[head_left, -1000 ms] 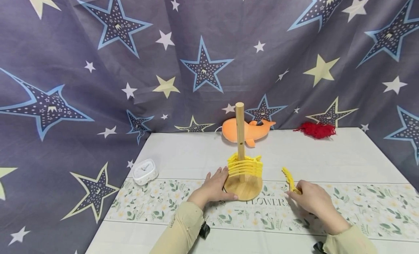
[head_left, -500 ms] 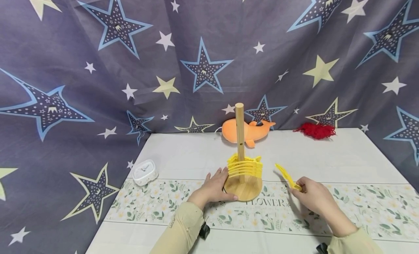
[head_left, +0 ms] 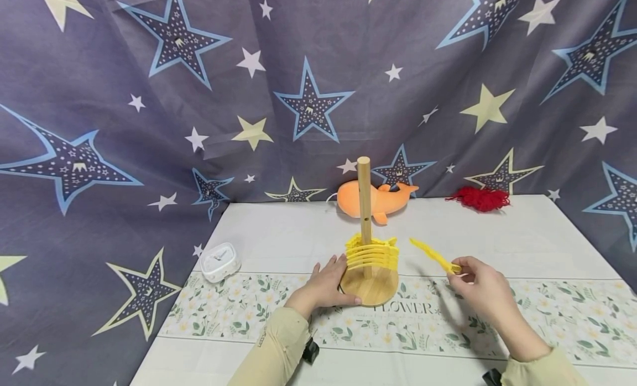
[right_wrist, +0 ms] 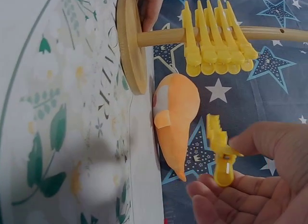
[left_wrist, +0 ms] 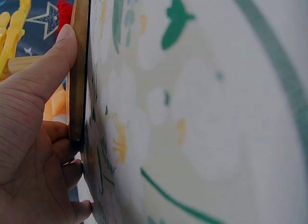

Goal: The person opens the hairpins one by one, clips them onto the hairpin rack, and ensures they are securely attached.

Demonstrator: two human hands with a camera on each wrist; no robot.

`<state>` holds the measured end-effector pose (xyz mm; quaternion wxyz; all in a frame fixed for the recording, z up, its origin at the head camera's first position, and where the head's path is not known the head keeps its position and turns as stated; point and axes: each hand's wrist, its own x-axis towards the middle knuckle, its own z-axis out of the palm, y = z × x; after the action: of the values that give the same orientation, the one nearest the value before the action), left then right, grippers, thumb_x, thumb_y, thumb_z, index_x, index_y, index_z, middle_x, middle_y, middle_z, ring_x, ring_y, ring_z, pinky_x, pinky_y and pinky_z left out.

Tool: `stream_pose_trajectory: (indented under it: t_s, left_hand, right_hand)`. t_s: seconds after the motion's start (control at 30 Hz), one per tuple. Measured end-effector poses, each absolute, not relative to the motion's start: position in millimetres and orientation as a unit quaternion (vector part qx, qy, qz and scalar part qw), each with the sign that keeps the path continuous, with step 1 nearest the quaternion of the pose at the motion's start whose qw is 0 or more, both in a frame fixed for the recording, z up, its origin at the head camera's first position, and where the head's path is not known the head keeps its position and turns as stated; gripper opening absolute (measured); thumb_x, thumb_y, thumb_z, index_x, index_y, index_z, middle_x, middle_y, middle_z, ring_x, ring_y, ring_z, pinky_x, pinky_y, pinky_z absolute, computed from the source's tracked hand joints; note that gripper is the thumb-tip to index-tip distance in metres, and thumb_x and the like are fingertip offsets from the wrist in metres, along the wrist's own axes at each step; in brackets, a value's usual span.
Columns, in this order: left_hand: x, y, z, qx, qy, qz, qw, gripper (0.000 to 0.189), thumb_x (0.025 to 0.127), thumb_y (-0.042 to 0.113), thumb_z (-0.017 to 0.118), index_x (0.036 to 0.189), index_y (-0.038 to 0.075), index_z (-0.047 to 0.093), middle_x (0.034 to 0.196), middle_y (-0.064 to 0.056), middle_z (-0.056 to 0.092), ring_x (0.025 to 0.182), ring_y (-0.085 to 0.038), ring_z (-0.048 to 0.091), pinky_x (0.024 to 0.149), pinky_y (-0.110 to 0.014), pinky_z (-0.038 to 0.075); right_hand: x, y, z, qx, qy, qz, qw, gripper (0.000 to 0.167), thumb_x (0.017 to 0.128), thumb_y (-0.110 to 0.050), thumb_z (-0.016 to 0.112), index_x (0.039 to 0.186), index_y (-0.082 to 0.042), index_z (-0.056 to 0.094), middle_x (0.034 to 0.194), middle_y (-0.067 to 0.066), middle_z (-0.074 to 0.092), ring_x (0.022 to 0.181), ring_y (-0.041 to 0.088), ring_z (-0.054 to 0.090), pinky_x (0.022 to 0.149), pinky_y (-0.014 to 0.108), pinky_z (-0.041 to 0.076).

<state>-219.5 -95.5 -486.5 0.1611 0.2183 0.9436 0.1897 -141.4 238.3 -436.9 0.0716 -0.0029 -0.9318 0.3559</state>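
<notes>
A wooden stand [head_left: 373, 291] with a round base and an upright post is on the table. Several yellow plastic clips [head_left: 379, 254] are stacked around the lower part of its post, above the base. My left hand [head_left: 325, 282] holds the base at its left edge, with the thumb [left_wrist: 50, 72] along the near rim and fingers spread around the side. To the right of the stand, my right hand [head_left: 483, 289] pinches one end of another yellow clip [head_left: 429, 253] between thumb and fingers. This clip is raised above the table, its far end pointing toward the stacked ones.
Behind the stand lies an orange plush whale [head_left: 349, 199]. Red yarn [head_left: 480, 199] sits at the back right, and a white clock [head_left: 220, 261] at the left edge. A floral strip [head_left: 249, 303] crosses the white tabletop; a star-patterned curtain [head_left: 308, 165] hangs behind.
My right hand has risen slightly and moved a little right, turning the clip so its free end swings left toward the stand. The left hand and stand stay put.
</notes>
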Motion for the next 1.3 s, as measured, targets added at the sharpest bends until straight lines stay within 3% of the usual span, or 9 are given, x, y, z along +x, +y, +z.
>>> stream_pose_trajectory:
  t_s: [0.37, 0.43, 0.57, 0.67, 0.97, 1.17, 1.3]
  left_hand:
    - [-220, -96, -487, 0.216, 0.944, 0.190, 0.161, 0.112, 0.077, 0.066, 0.070, 0.158, 0.012, 0.014, 0.162, -0.003, 0.015, 0.149, -0.022, 0.008, 0.118, -0.052, 0.003]
    - [-220, -96, -487, 0.216, 0.944, 0.190, 0.161, 0.112, 0.076, 0.066, 0.070, 0.158, 0.013, 0.014, 0.162, -0.003, 0.015, 0.149, -0.022, 0.008, 0.118, -0.052, 0.003]
    - [-220, -96, -487, 0.216, 0.944, 0.192, 0.160, 0.113, 0.076, 0.066, 0.070, 0.158, 0.012, 0.014, 0.162, -0.004, 0.015, 0.149, -0.023, 0.008, 0.118, -0.052, 0.003]
    - [-220, -96, -487, 0.216, 0.944, 0.192, 0.161, 0.113, 0.076, 0.066, 0.070, 0.158, 0.012, 0.014, 0.162, -0.004, 0.015, 0.149, -0.023, 0.008, 0.118, -0.052, 0.003]
    - [-220, -96, -486, 0.214, 0.944, 0.190, 0.163, 0.113, 0.076, 0.066, 0.070, 0.158, 0.011, 0.014, 0.162, -0.004, 0.015, 0.149, -0.023, 0.008, 0.118, -0.053, 0.003]
    - [-219, -95, -484, 0.212, 0.944, 0.192, 0.166, 0.112, 0.077, 0.064, 0.071, 0.158, 0.012, 0.015, 0.162, -0.004, 0.015, 0.149, -0.023, 0.007, 0.118, -0.053, 0.002]
    - [-218, -95, -484, 0.211, 0.944, 0.190, 0.168, 0.112, 0.077, 0.064, 0.071, 0.158, 0.012, 0.014, 0.162, -0.003, 0.014, 0.149, -0.022, 0.007, 0.118, -0.052, 0.002]
  right_hand:
    - [-139, 237, -426, -0.016, -0.908, 0.382, 0.173, 0.035, 0.092, -0.018, 0.065, 0.122, -0.001, 0.063, 0.104, 0.019, 0.070, 0.091, 0.034, 0.067, 0.059, 0.022, 0.046]
    - [-139, 237, -425, -0.015, -0.901, 0.390, 0.190, 0.036, 0.092, -0.018, 0.066, 0.124, -0.002, 0.062, 0.107, 0.020, 0.069, 0.091, 0.025, 0.067, 0.060, 0.016, 0.047]
    - [-140, 236, -423, -0.013, -0.886, 0.413, 0.210, 0.038, 0.093, -0.020, 0.066, 0.127, -0.003, 0.061, 0.112, 0.020, 0.068, 0.088, -0.009, 0.056, 0.063, 0.008, 0.045]
    - [-140, 235, -421, -0.012, -0.877, 0.426, 0.220, 0.039, 0.093, -0.019, 0.066, 0.128, -0.003, 0.061, 0.113, 0.018, 0.067, 0.086, -0.021, 0.047, 0.064, 0.007, 0.044]
    - [-140, 230, -417, 0.007, -0.852, 0.468, 0.235, 0.049, 0.093, -0.015, 0.068, 0.139, -0.008, 0.053, 0.117, 0.016, 0.067, 0.088, -0.016, 0.054, 0.067, 0.008, 0.045]
    - [-140, 227, -415, 0.036, -0.825, 0.512, 0.235, 0.041, 0.093, -0.011, 0.066, 0.133, -0.005, 0.058, 0.112, -0.008, 0.064, 0.091, -0.004, 0.058, 0.068, 0.011, 0.049]
    - [-142, 223, -413, 0.071, -0.813, 0.531, 0.230, 0.038, 0.095, -0.007, 0.063, 0.132, -0.001, 0.058, 0.110, -0.012, 0.060, 0.091, -0.001, 0.059, 0.066, 0.013, 0.051]
